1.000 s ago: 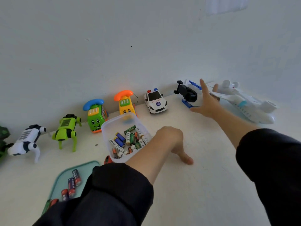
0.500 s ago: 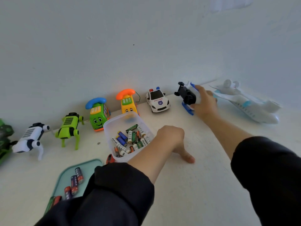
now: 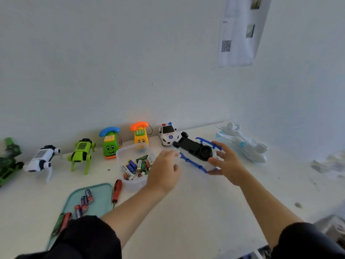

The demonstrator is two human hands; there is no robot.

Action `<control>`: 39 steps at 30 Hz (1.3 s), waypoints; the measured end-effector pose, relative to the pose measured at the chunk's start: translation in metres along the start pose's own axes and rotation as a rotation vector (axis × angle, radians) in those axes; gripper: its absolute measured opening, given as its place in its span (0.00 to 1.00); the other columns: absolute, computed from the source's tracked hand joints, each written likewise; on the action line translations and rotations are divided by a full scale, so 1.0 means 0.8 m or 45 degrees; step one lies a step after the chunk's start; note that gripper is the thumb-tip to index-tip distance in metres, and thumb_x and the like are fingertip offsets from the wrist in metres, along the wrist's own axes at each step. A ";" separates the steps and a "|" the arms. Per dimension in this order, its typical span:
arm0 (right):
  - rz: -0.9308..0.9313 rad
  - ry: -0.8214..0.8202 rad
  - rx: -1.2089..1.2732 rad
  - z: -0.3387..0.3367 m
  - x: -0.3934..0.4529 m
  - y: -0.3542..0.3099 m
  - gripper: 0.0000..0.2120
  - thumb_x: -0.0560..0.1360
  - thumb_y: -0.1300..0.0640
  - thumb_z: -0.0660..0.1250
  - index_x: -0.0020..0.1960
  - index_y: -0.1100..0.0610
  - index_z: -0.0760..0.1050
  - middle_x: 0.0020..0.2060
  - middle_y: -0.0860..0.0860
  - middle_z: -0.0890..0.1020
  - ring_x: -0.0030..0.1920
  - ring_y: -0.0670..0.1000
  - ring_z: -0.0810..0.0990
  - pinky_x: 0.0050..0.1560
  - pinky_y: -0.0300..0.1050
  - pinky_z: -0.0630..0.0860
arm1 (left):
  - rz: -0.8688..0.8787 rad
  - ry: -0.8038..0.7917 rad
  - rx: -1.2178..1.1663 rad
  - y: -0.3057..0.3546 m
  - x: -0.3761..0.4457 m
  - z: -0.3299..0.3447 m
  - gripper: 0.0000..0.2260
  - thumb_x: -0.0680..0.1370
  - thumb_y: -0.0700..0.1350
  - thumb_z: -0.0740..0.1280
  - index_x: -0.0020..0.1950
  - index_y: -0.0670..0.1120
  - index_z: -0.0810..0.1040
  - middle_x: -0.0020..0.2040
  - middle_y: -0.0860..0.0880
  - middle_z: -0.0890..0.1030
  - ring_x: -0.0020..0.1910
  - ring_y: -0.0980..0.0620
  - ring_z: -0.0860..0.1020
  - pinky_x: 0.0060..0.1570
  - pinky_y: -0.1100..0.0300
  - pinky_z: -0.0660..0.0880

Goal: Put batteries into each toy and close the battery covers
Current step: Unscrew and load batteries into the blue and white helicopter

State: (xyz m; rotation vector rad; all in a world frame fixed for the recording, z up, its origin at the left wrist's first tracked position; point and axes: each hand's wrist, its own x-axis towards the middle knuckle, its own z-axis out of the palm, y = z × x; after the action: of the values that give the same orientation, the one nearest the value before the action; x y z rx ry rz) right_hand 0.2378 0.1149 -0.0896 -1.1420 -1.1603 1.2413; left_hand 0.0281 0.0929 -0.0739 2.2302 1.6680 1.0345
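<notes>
the toy helicopter (image 3: pixel 196 151), at the wall a second ago, is now being held belly-up above the table by the curled right hand (image 3: pixel 226 162); the left hand (image 3: pixel 164 170), seemingly relaxed, is being brought near for its cover.

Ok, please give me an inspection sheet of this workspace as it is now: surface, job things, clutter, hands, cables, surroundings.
Surface: white table, some dark specks.
Job's things: helicopter upside down, held above the table; tub of batteries; teal tray with a few batteries; screwdriver beside the tray; police car, two toy phones, two robot dogs and a plane along the wall.
Clutter: green toy at the left edge; blurred items at the right edge.
Hands: right hand holds the helicopter; left hand reaches toward it, fingers relaxed.
Cables: thin cord on the orange phone.
Surroundings: white wall, paper sheet with a code.
</notes>
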 end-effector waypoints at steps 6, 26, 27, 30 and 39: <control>0.138 -0.451 0.318 -0.020 -0.040 -0.007 0.38 0.58 0.59 0.81 0.65 0.50 0.72 0.58 0.57 0.79 0.54 0.63 0.80 0.43 0.60 0.80 | -0.761 -0.217 -1.007 0.001 -0.003 -0.057 0.15 0.74 0.51 0.68 0.59 0.51 0.69 0.55 0.44 0.72 0.45 0.44 0.77 0.38 0.53 0.77; -0.959 0.583 -1.617 0.092 -0.097 0.087 0.41 0.60 0.45 0.76 0.68 0.53 0.64 0.64 0.55 0.74 0.66 0.60 0.64 0.60 0.65 0.64 | -0.818 -0.214 -0.606 0.012 -0.038 -0.051 0.15 0.77 0.45 0.66 0.59 0.52 0.63 0.46 0.43 0.79 0.31 0.49 0.80 0.28 0.59 0.76; -0.955 0.582 -1.620 0.092 -0.096 0.086 0.42 0.59 0.51 0.79 0.68 0.53 0.64 0.64 0.55 0.73 0.65 0.60 0.64 0.58 0.64 0.68 | -0.802 -0.236 -0.596 0.011 -0.038 -0.057 0.13 0.77 0.46 0.65 0.59 0.51 0.65 0.44 0.44 0.79 0.31 0.49 0.80 0.28 0.60 0.75; -1.015 0.618 -1.592 0.091 -0.094 0.086 0.42 0.57 0.65 0.79 0.67 0.54 0.65 0.63 0.56 0.73 0.61 0.60 0.66 0.51 0.59 0.73 | -0.717 -0.050 -0.443 -0.015 -0.027 -0.083 0.07 0.79 0.47 0.59 0.54 0.47 0.72 0.39 0.45 0.79 0.30 0.47 0.78 0.29 0.60 0.73; -1.017 0.603 -1.581 0.099 -0.100 0.085 0.42 0.57 0.72 0.75 0.67 0.55 0.65 0.63 0.55 0.67 0.61 0.61 0.65 0.55 0.59 0.63 | -0.592 -0.381 0.789 -0.099 -0.078 -0.080 0.12 0.79 0.40 0.57 0.61 0.42 0.72 0.60 0.42 0.75 0.58 0.43 0.74 0.53 0.52 0.72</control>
State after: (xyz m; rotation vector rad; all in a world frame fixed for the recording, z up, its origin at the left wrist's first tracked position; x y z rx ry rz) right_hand 0.1540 0.0347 -0.1522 -1.4400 -1.7662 -0.4840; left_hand -0.0810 0.0487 -0.0937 1.9768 2.4083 0.0662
